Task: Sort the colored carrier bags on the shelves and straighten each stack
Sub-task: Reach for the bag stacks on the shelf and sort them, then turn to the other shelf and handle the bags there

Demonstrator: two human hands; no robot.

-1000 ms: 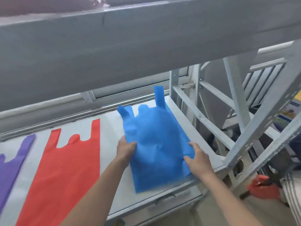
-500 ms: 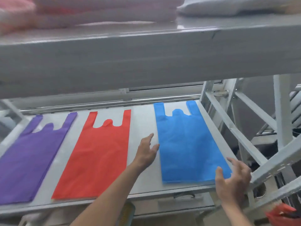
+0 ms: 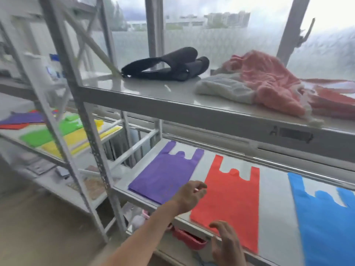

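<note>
Three flat carrier bags lie side by side on the lower shelf (image 3: pixel 272 191): a purple bag (image 3: pixel 165 173), a red bag (image 3: pixel 230 200) and a blue bag (image 3: pixel 326 223). My left hand (image 3: pixel 189 196) hovers over the gap between the purple and red bags, fingers loosely curled, holding nothing. My right hand (image 3: pixel 226 242) floats in front of the shelf's front edge below the red bag, fingers spread and empty. On the neighbouring rack to the left, green bags (image 3: pixel 48 134), yellow bags (image 3: pixel 76 140) and more purple bags (image 3: pixel 23 119) and red ones lie loosely overlapped.
The upper shelf (image 3: pixel 153 93) carries a black strap pouch (image 3: pixel 172 68) and a heap of pink and white cloth (image 3: pixel 259 85). Grey metal uprights (image 3: pixel 84 120) and cross braces separate the two racks. A red object (image 3: pixel 189 239) sits under the lower shelf.
The view swung left and up, revealing the upper shelf and the left rack. Both hands came off the blue bag, which now lies flat; the left hand moved toward the purple and red bags.
</note>
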